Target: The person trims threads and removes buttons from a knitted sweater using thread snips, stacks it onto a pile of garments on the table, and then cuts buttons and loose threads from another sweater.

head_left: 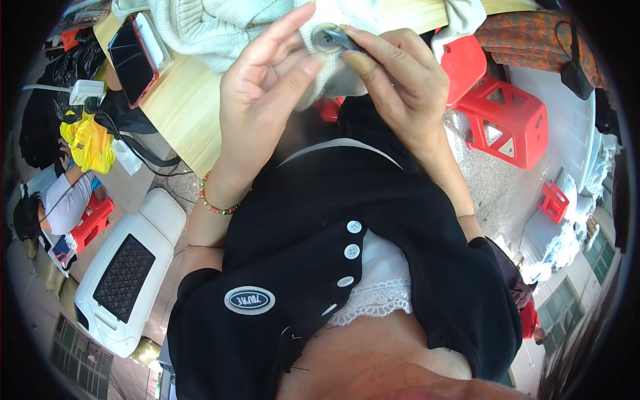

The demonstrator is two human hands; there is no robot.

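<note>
A pale knitted garment (200,30) lies over the table's near edge, and part of it hangs between my hands. On that part sits a round grey button (327,39). My right hand (407,80) pinches a small dark pointed tool (348,41) between thumb and fingers, its tip over the button; its exact kind is unclear. A tan wrap covers the right thumb. My left hand (263,87) is beside the button with index finger and thumb stretched apart. Its other fingers are partly behind the cloth, and a beaded bracelet (217,200) circles that wrist.
A phone (133,63) stands on the wooden table (187,100) at the left. Red plastic stools (510,123) are at the right. A white padded seat-like object (130,273) and a seated person (63,200) are at the left, near a yellow plastic bag (90,143) and cables.
</note>
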